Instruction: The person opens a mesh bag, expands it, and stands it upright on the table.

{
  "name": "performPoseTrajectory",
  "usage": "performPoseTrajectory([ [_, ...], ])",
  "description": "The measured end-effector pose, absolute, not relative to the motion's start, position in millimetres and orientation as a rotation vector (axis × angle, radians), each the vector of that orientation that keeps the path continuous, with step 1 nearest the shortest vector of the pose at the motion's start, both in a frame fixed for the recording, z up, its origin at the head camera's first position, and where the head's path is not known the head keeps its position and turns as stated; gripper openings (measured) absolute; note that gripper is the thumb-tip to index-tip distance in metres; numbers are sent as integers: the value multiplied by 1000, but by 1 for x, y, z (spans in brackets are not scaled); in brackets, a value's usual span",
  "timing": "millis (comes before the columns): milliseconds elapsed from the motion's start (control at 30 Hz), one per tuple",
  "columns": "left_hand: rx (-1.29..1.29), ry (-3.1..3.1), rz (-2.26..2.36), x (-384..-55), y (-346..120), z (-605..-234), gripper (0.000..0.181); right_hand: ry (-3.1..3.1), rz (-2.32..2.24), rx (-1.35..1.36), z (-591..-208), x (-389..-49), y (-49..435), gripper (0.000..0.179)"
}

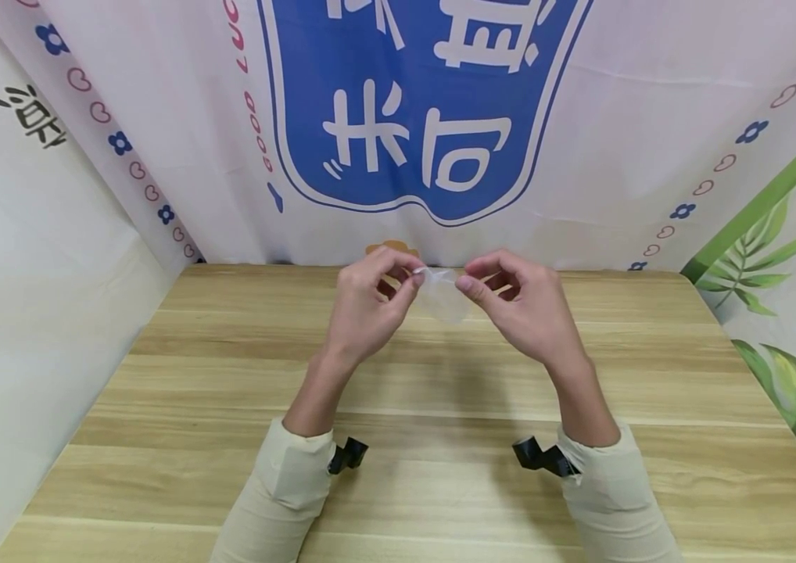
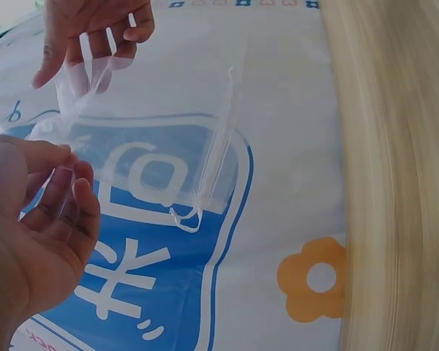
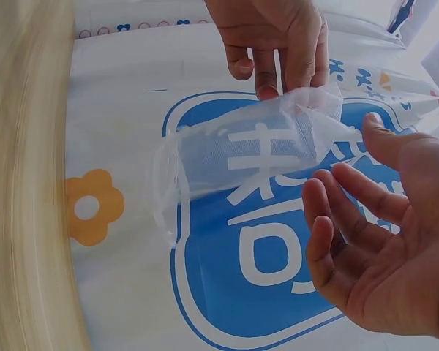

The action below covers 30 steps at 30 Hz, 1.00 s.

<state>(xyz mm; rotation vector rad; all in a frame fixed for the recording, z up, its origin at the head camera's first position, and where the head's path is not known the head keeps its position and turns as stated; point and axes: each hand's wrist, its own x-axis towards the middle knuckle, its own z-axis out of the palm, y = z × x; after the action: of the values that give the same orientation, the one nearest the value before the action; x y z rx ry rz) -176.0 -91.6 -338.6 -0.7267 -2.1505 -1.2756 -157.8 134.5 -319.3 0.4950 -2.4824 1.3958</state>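
A translucent white mesh drawstring bag [image 1: 446, 303] hangs between the two hands above the far part of the table, its cord loop [image 2: 186, 219] dangling at the lower end in the left wrist view. My left hand [image 1: 378, 301] pinches the bag's upper edge between thumb and forefinger. At the other side is my right hand [image 1: 521, 305], its thumb [image 3: 384, 142] spread away from the loosely bent fingers. The mesh overlaps some right fingers in the left wrist view, and the bag's edge lies close by the thumb and forefinger.
Below the hands is a wood-grain table [image 1: 426, 485]. A white curtain [image 1: 623, 156] with a blue printed panel hangs along its back edge. Printed side walls flank the table. Small black wrist devices [image 1: 350, 456] protrude from the beige sleeves [image 1: 274, 500].
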Motion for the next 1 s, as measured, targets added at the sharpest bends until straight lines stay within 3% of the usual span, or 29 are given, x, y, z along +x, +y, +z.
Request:
performPoseTrajectory([
  [300,-710,-2137,-1274,-174,-90,-339,7,-2533,1389,446,-319,-157,135,29],
  [633,-744,-2219,-1325,-172,-90,-338,17,-2387,1302,493,-322,-158,132,12],
  [1000,-505,-2382,-1493,-168,-88,-331,31,-2259,1086,619,-328,-162,128,10],
])
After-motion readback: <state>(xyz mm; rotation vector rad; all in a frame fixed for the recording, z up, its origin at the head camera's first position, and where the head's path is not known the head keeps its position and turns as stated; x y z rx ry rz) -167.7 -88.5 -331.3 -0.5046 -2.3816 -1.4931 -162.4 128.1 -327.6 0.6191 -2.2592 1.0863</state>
